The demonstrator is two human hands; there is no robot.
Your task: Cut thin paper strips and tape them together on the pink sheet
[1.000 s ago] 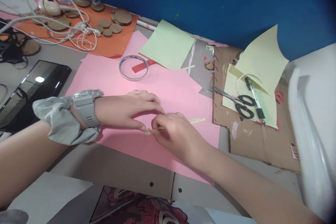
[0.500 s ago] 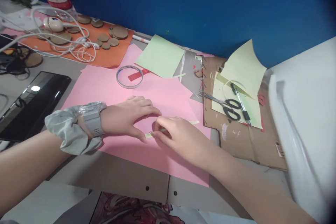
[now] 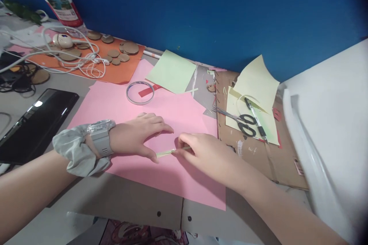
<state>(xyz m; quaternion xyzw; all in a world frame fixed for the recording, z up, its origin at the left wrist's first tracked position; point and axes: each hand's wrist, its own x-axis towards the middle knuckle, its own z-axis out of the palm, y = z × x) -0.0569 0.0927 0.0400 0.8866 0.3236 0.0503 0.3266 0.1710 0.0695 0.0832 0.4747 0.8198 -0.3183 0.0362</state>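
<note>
A thin pale green paper strip [image 3: 166,153] lies on a large pink paper sheet [image 3: 120,103]. My left hand [image 3: 138,136], with a grey watch and a grey scrunchie on the wrist, rests flat on the pink sheet, fingers stretched out, its thumb tip on the strip's left end. My right hand [image 3: 207,155] comes in from the right and pinches the strip's right part between thumb and fingers, pressing it down on the sheet.
A tape ring [image 3: 140,92] and a red scrap lie beyond the hands. A green sheet [image 3: 171,72] is at the back, scissors [image 3: 244,122] and a pen [image 3: 255,120] on yellow paper to the right. A black tablet [image 3: 31,122], white cables and cardboard discs are on the left.
The view has tilted up and shifted. My right hand has slid rightward along the strip, baring more of its left part; my left fingers have stretched out flatter.
</note>
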